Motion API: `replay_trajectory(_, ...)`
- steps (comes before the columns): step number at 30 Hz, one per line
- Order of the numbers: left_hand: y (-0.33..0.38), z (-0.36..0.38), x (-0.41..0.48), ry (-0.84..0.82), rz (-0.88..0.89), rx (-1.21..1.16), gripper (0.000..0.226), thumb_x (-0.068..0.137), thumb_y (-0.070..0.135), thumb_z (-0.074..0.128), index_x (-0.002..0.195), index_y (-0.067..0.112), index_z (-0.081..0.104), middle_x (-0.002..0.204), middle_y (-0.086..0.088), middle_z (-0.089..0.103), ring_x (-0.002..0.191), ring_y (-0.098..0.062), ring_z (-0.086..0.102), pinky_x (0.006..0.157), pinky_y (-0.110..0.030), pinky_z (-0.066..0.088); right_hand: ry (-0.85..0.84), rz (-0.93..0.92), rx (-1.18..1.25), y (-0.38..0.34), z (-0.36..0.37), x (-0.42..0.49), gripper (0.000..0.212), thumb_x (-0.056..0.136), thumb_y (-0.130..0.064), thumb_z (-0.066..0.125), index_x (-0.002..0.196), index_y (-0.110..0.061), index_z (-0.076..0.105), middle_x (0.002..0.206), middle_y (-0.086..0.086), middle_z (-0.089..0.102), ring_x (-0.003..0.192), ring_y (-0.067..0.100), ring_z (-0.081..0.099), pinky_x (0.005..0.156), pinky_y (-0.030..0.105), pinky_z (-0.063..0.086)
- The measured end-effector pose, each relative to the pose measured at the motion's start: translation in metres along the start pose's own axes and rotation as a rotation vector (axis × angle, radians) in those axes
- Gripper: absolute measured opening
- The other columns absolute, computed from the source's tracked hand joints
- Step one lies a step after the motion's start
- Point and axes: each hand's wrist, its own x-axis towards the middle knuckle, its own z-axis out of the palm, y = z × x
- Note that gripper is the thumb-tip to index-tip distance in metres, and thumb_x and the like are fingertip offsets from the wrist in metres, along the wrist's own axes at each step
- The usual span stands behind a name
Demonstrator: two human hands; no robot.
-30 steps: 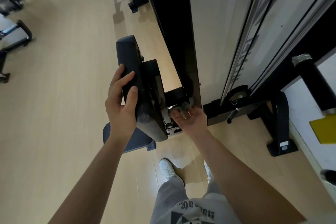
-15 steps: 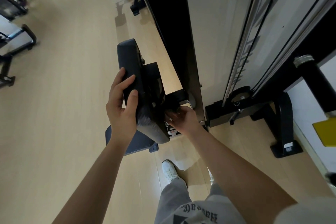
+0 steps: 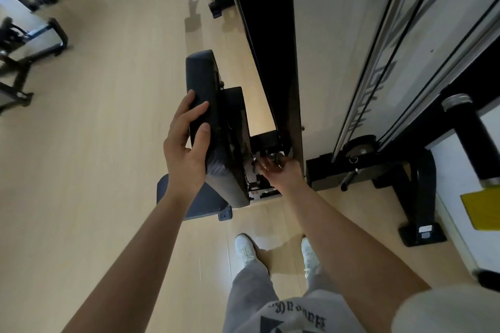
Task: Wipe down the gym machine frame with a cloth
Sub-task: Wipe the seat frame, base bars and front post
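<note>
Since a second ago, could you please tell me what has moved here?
The right hand, holding the cloth, slid left into the gap behind the pad, then back right under the black bracket toward the upright. The left hand still grips the pad, which has not moved.

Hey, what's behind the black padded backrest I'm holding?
Behind the black padded backrest sits a black metal bracket, then the black upright frame; the right hand reaches in there. What it holds is hidden.
</note>
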Motion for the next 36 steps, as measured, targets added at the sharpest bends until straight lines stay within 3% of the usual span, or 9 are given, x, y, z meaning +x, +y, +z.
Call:
replay_trajectory(3, 0.002, 0.001, -0.001, 0.022, 0.004, -0.004, 0.035, 0.099, 0.005, 0.051, 0.132, 0.007, 0.063, 0.154, -0.004, 0.048, 0.143, -0.009, 0.043, 0.117, -0.048, 0.039, 0.117, 0.045, 0.0, -0.013, 0.001, -0.007, 0.028, 0.101, -0.004, 0.035, 0.12, 0.003, 0.055, 0.143, 0.027, 0.05, 0.128, 0.043, 0.053, 0.108, 0.057, 0.044)
replay_trajectory(7, 0.002, 0.004, -0.004, 0.044, -0.009, -0.037, 0.034, 0.1, 0.005, 0.052, 0.131, 0.009, 0.064, 0.153, -0.004, 0.048, 0.143, -0.009, 0.043, 0.118, -0.046, 0.038, -0.067, -0.002, -0.064, -0.016, -0.002, -0.031, 0.026, 0.103, -0.004, 0.043, 0.125, 0.004, 0.053, 0.144, 0.026, 0.05, 0.131, 0.037, 0.055, 0.102, 0.046, 0.052)
replay_trajectory(11, 0.001, 0.004, -0.006, 0.046, -0.025, -0.079, 0.033, 0.1, 0.006, 0.053, 0.129, 0.014, 0.065, 0.153, -0.001, 0.048, 0.141, -0.005, 0.044, 0.117, -0.037, 0.04, -0.096, 0.053, 0.014, -0.023, 0.003, -0.048, 0.03, 0.1, -0.009, 0.045, 0.126, -0.002, 0.059, 0.135, 0.021, 0.058, 0.127, 0.041, 0.055, 0.101, 0.059, 0.047)
replay_trajectory(19, -0.004, 0.003, -0.007, 0.054, -0.042, -0.103, 0.032, 0.101, 0.008, 0.055, 0.131, 0.013, 0.066, 0.154, 0.002, 0.048, 0.142, -0.005, 0.043, 0.118, -0.046, 0.039, -0.046, -0.096, -0.259, -0.04, -0.018, -0.083, 0.015, 0.086, -0.017, 0.057, 0.092, -0.012, 0.069, 0.095, 0.011, 0.071, 0.091, 0.025, 0.063, 0.102, 0.041, 0.045)
replay_trajectory(21, -0.004, 0.003, -0.008, 0.07, -0.044, -0.117, 0.031, 0.101, 0.01, 0.056, 0.129, 0.017, 0.066, 0.153, 0.003, 0.049, 0.142, -0.007, 0.044, 0.117, -0.047, 0.039, -0.074, -0.106, -0.284, -0.048, -0.016, -0.087, 0.014, 0.089, -0.014, 0.053, 0.079, -0.015, 0.062, 0.084, 0.007, 0.058, 0.071, 0.019, 0.048, 0.08, 0.025, 0.044)
replay_trajectory(24, -0.001, 0.005, -0.013, 0.094, -0.046, -0.114, 0.031, 0.102, 0.014, 0.056, 0.13, 0.021, 0.066, 0.153, 0.006, 0.048, 0.142, -0.004, 0.043, 0.117, -0.043, 0.04, -0.155, -0.101, -0.294, -0.059, -0.002, -0.092, 0.024, 0.094, -0.009, 0.05, 0.071, -0.014, 0.047, 0.07, 0.004, 0.037, 0.057, 0.017, 0.034, 0.065, 0.028, 0.053)
replay_trajectory(28, 0.003, 0.01, -0.03, 0.132, -0.023, -0.067, 0.034, 0.103, 0.022, 0.052, 0.135, 0.02, 0.063, 0.157, 0.008, 0.044, 0.142, 0.001, 0.04, 0.117, -0.027, 0.038, -0.125, -0.18, -0.4, -0.065, 0.013, -0.109, 0.017, 0.102, -0.014, 0.05, 0.11, -0.005, 0.063, 0.109, 0.015, 0.069, 0.107, 0.027, 0.066, 0.104, 0.043, 0.049)
replay_trajectory(33, 0.016, 0.024, -0.074, 0.286, 0.169, 0.13, 0.02, 0.093, 0.004, 0.067, 0.111, 0.012, 0.072, 0.133, -0.001, 0.063, 0.131, -0.023, 0.052, 0.109, -0.032, 0.042, -0.267, -0.283, -0.559, -0.073, 0.033, -0.159, 0.026, 0.101, -0.014, 0.055, 0.125, -0.007, 0.06, 0.117, 0.017, 0.073, 0.109, 0.029, 0.071, 0.084, 0.037, 0.059)
replay_trajectory(36, 0.018, 0.036, -0.101, 0.24, 0.303, 0.105, 0.013, 0.091, 0.007, 0.068, 0.102, 0.01, 0.074, 0.117, -0.002, 0.07, 0.119, -0.022, 0.06, 0.1, -0.041, 0.05, -0.223, -0.51, -0.977, -0.073, 0.03, -0.194, 0.016, 0.098, -0.017, 0.063, 0.113, -0.013, 0.069, 0.106, 0.011, 0.076, 0.097, 0.023, 0.074, 0.08, 0.034, 0.055)
